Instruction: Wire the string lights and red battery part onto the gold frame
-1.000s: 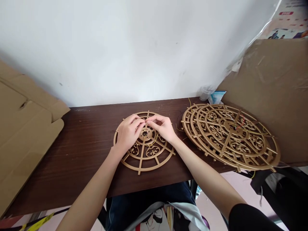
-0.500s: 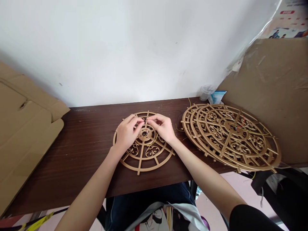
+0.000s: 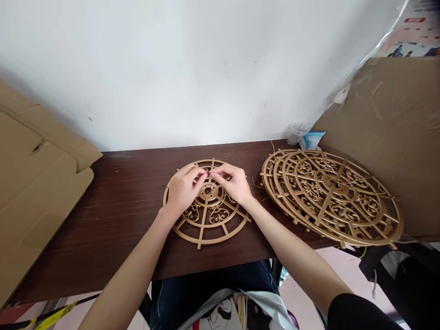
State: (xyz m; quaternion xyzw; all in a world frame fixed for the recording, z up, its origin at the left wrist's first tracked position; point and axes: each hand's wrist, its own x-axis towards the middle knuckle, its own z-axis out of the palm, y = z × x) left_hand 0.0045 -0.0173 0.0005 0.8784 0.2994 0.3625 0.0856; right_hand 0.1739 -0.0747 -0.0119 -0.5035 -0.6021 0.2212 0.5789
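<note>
A round gold openwork frame (image 3: 202,226) with spokes and scroll patterns lies flat on the dark brown table (image 3: 113,206). My left hand (image 3: 183,189) is above its left part, thumb and fingers pinched together. Opposite it, my right hand (image 3: 236,183) pinches too, the fingertips of both hands almost meeting over the far side of the hub. Thin wire ends appear between the fingertips, though their detail is too small to make out. A yellow wire (image 3: 215,208) loops over the hub below my hands.
Several similar gold frames (image 3: 325,206) are stacked at the right, loose wires sticking out. Behind them stand a clear plastic cup (image 3: 296,133) and a blue-white packet (image 3: 312,140). Cardboard (image 3: 41,183) is at the left, more cardboard (image 3: 388,114) at the right, and a white wall (image 3: 165,73) behind.
The view has shifted slightly. Both hands stay pinched over the frame, with only small movements at the fingertips.
</note>
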